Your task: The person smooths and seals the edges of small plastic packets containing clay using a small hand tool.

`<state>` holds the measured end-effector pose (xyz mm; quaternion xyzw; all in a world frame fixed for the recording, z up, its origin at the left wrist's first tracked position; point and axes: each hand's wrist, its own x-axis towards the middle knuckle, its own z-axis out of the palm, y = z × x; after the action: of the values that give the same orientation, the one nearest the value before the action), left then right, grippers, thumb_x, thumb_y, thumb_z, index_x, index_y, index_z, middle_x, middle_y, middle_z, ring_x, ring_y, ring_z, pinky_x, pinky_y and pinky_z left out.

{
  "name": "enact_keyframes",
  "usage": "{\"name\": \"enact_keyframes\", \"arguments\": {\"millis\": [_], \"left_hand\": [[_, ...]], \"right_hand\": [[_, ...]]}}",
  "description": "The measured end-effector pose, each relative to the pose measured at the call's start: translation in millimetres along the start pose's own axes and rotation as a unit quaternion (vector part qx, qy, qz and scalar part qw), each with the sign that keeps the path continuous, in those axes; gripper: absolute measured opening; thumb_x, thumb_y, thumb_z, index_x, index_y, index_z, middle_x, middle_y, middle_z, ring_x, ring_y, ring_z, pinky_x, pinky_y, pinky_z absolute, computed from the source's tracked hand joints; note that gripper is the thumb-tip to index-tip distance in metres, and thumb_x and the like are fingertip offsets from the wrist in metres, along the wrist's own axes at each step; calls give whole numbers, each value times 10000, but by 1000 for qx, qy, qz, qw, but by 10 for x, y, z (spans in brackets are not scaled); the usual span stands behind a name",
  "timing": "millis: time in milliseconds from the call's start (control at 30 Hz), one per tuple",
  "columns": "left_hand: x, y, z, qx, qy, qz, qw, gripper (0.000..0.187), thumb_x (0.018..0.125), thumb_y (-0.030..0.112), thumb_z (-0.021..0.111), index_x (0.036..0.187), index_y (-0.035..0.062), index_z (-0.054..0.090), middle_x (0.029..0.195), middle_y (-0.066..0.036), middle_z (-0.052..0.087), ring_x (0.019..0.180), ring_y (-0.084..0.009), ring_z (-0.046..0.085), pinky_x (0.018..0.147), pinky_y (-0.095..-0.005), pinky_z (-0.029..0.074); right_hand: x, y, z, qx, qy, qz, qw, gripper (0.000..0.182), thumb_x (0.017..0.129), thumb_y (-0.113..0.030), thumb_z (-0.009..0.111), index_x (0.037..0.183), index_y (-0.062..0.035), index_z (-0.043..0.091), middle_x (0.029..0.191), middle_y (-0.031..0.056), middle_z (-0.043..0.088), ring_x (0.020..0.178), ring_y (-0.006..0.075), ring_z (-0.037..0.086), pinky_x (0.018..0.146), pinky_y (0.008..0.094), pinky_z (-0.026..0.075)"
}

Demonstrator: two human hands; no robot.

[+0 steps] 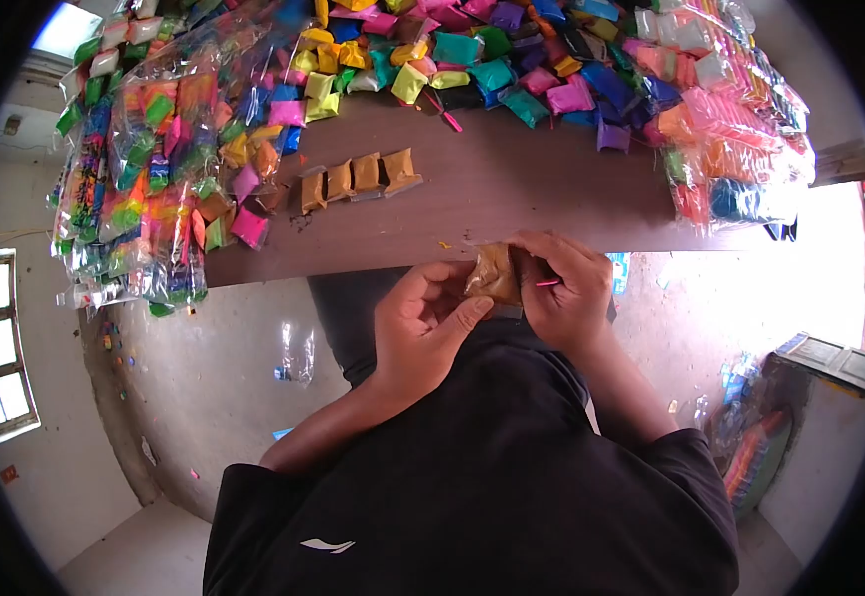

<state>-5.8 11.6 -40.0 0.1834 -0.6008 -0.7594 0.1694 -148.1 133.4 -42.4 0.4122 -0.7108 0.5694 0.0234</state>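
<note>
A brown packet in clear wrap (493, 275) is held between both hands at the table's front edge. My left hand (430, 320) pinches its left side with thumb and fingers. My right hand (566, 288) grips its right side, and a small pink stick (548, 283) pokes out between the fingers of that hand. Beyond them, several similar brown packets (366, 173) lie in a row on the brown table (551, 194).
Many colourful packets (492, 74) are heaped along the table's far side. Clear bags of packets stand at the left (144, 189) and right (725, 129). A pink stick (449, 119) lies near the heap. Plastic wrap (298, 353) is on the floor.
</note>
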Motion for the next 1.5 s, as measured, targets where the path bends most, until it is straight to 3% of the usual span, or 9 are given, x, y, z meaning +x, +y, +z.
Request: {"name": "enact_keyframes", "arguments": {"millis": [133, 200, 500, 800, 900, 1000, 1200, 1333, 1500], "left_hand": [[4, -99, 36, 18, 42, 30, 999, 259, 972, -19, 675, 1199, -100, 576, 1086, -160, 707, 954, -172, 714, 868, -317, 612], [43, -120, 51, 6, 86, 50, 995, 204, 980, -23, 660, 1164, -97, 612, 1052, -161, 724, 912, -186, 731, 850, -308, 604], [68, -189, 64, 96, 101, 119, 983, 220, 973, -32, 670, 1176, -99, 616, 1076, -147, 717, 962, -184, 725, 878, -309, 593], [119, -95, -5, 325, 110, 291, 893, 139, 947, -17, 715, 1062, -84, 676, 1028, -136, 738, 930, -164, 721, 839, -295, 591], [84, -101, 66, 85, 131, 68, 985, 174, 934, 5, 743, 1065, -90, 678, 1021, -126, 744, 929, -155, 723, 835, -289, 587], [148, -153, 31, -62, 107, -17, 992, 177, 940, 5, 737, 1081, -85, 679, 990, -87, 727, 892, -125, 696, 798, -255, 568], [173, -366, 104, 116, 176, 128, 969, 148, 927, -24, 741, 1056, -71, 684, 952, -58, 715, 844, -72, 657, 747, -212, 529], [287, -634, -19, 179, 175, 154, 956, 136, 916, -29, 744, 1030, -70, 682, 958, -135, 739, 872, -153, 725, 774, -263, 576], [424, -1029, -186, 227, 136, 143, 954, 140, 915, -51, 739, 1047, -49, 690, 929, -58, 719, 827, -66, 649, 715, -223, 527]], "right_hand": [[-38, -39, 70, -7, -9, 25, 1000, 303, 822, 136, 602, 1077, 4, 698, 887, 162, 721, 759, 289, 730, 697, 321, 551], [-153, -114, 163, 96, 68, 164, 979, 319, 890, 87, 632, 1200, 12, 637, 889, 138, 720, 750, 188, 716, 700, 269, 538], [-351, -69, 210, 47, 51, 57, 996, 329, 872, 80, 702, 1193, 46, 639, 872, 119, 711, 671, 101, 650, 618, 221, 503], [-334, -78, 224, 85, 47, 110, 989, 216, 852, 63, 749, 1062, 56, 696, 876, 143, 737, 742, 131, 724, 654, 245, 546], [-333, -20, 254, 81, 56, 93, 991, 226, 863, 63, 739, 1084, 50, 692, 918, 149, 744, 797, 143, 735, 677, 252, 552], [-282, -35, 241, 66, 60, 83, 993, 240, 874, 56, 732, 1110, 46, 688, 961, 156, 748, 848, 156, 740, 716, 260, 557], [-320, 71, 317, 108, 44, 166, 979, 209, 896, 30, 719, 1103, 49, 692, 948, 167, 750, 877, 173, 745, 775, 273, 559], [-334, 260, 443, 67, 47, 215, 973, 167, 886, 6, 724, 1052, 29, 717, 920, 174, 751, 841, 228, 759, 757, 296, 560], [-400, 573, 540, 0, 38, 201, 979, 151, 864, -26, 732, 1010, 11, 736, 924, 182, 747, 844, 323, 747, 740, 342, 561]]}}
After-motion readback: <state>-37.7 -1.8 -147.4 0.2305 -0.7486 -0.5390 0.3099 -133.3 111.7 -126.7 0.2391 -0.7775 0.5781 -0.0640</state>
